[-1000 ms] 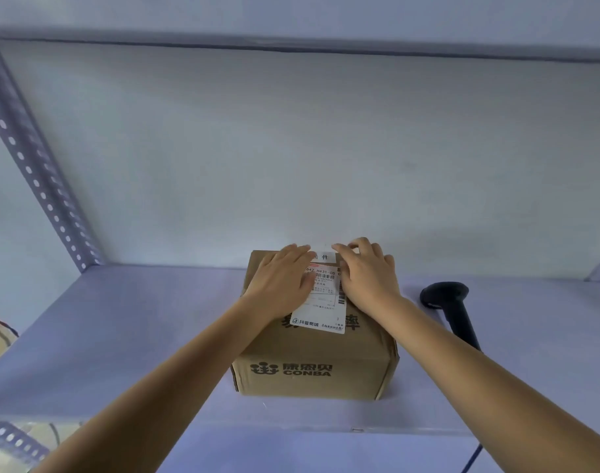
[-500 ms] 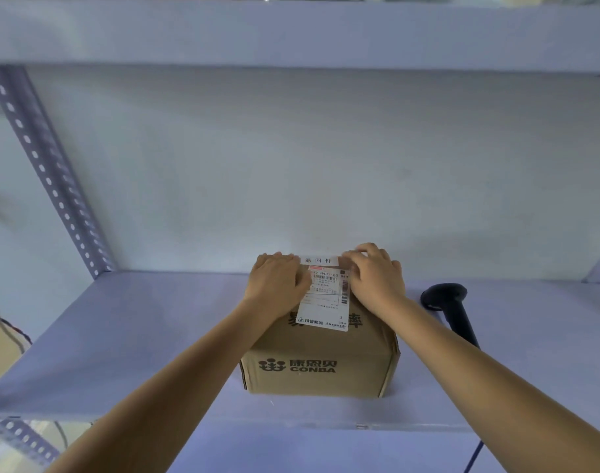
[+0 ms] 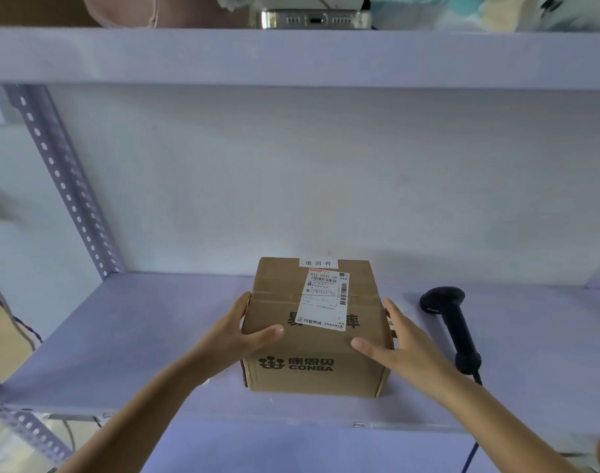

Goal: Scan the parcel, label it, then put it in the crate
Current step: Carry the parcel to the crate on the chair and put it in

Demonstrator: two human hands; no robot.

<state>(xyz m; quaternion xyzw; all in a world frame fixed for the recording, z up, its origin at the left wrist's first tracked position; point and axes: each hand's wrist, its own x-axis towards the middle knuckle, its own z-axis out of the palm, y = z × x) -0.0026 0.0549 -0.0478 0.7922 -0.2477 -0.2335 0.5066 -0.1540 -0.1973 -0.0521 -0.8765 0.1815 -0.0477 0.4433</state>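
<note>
A cardboard box [image 3: 313, 331] sits at the lower centre of the frame on a pale shelf [image 3: 148, 336], squared to the camera, its printed "CONBA" front face toward the viewer and its back edge near the wall. Its sides look nearly equal, so no long axis can be told. A white label [image 3: 325, 300] lies flat on the top face, right of centre, its long side running front to back, with the barcode along its right edge and its text reading upright from the viewer's side. A smaller white strip [image 3: 318, 263] sits at the box's back edge. The left hand [image 3: 238, 331] clasps the left side, thumb laid over the front top edge, fingers out of sight behind the box. The right hand [image 3: 399, 343] presses against the right side, fingers together, thumb over the front corner. A black scanner [image 3: 453, 324] lies on the shelf right of the box, apart from it, head toward the wall.
</note>
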